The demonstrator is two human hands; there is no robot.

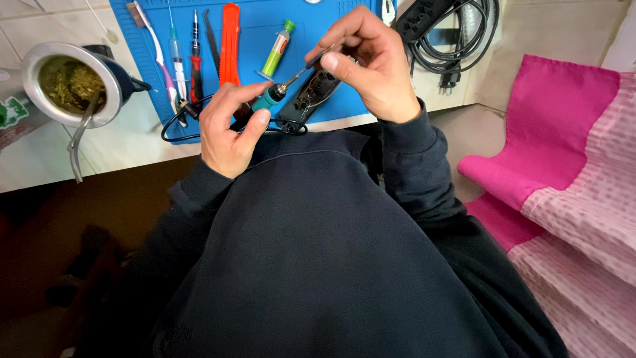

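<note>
The left hand (228, 129) was closed around the teal handle of a soldering iron (278, 91). The thumb lay along the handle, and the metal tip pointed up and to the right. A black cord (173, 122) looped out from under this hand and lay partly on the blue mat (252, 16).

The right hand (371, 66) was near the top of the mat, a little above the left hand. Its thumb and first finger pinched something thin, right where the tip of the soldering iron ended. It was too small to tell what that thin thing was.

Just under both hands lay a long black gadget (310, 93), opened up so its insides showed. It rested on the near edge of the mat. I could not tell if either hand touched it.

On the mat, in a row, lay a toothbrush (151, 40), a syringe (176, 56), a red screwdriver (195, 63), black tweezers (212, 40), a red box cutter (230, 43) and a green tube (277, 50).

To the left, off the mat, stood a metal cup (66, 83) full of green herbs, with a metal straw in it. At the top right lay a bundle of black cables (457, 36). A pink cloth (563, 152) was on the right side. The person wore a dark sweater (318, 252).
</note>
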